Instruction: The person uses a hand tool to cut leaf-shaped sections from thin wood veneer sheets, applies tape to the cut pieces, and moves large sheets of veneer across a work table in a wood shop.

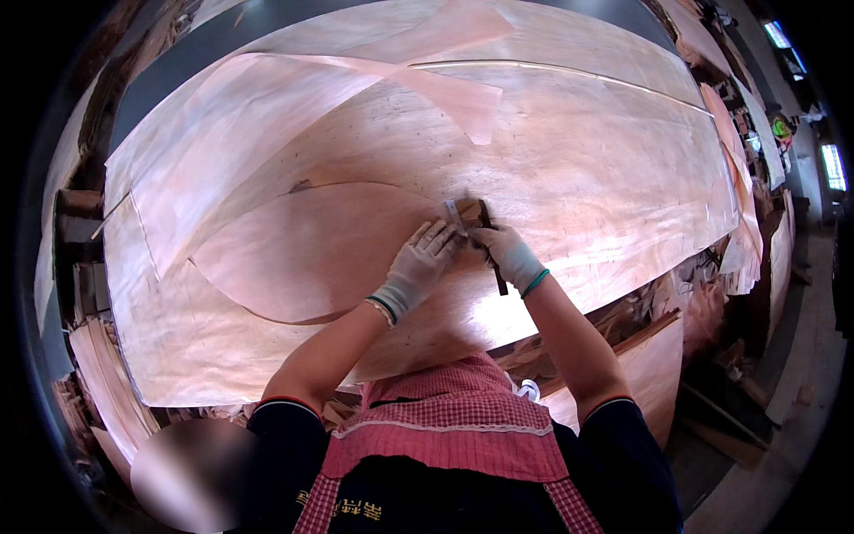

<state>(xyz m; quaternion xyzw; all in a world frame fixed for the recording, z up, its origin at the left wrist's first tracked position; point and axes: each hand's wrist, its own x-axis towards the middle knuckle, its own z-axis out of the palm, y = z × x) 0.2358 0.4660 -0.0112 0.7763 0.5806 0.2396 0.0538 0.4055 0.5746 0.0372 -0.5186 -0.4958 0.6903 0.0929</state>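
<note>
Ideally, the left white-gloved hand (414,269), flat and unclenched, should steady the pinkish oval veneer sheet (311,254) on the broad tan wooden panel (587,169), while the right white-gloved hand (512,256), grasping a long, dark, narrow tool (501,283), guides it gently near the sheet's right end.

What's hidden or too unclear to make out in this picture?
All in the head view:
- Middle of the dark bar: covered by the gloved right hand.
- Part of the large wooden sheet's near edge: hidden by the checked apron.
- Green-and-yellow thing at far right: too small to identify.
</note>
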